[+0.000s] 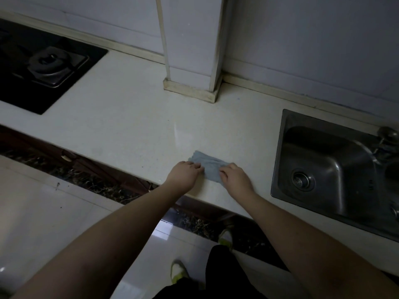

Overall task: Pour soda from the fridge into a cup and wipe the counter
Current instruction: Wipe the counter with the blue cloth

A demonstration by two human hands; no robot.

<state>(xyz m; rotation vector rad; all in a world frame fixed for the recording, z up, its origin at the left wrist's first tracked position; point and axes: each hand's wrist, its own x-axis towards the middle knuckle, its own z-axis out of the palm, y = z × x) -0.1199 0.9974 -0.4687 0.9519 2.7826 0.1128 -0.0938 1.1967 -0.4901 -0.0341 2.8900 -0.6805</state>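
I'm looking down on a dim kitchen with a pale counter (133, 117) running under a tiled wall. At far left sits a black gas hob (41, 65). Moving right, my left hand (183, 174) rests on the near-left end of a folded blue cloth (208, 166), fingers curled onto its edge; my right hand (234, 176) pinches the opposite end. The cloth lies flat near the counter's front edge. Furthest right is the steel sink (323, 167). No cup or soda shows, so I judge we're at the wiping step. Next I'd press down and sweep across the surface.
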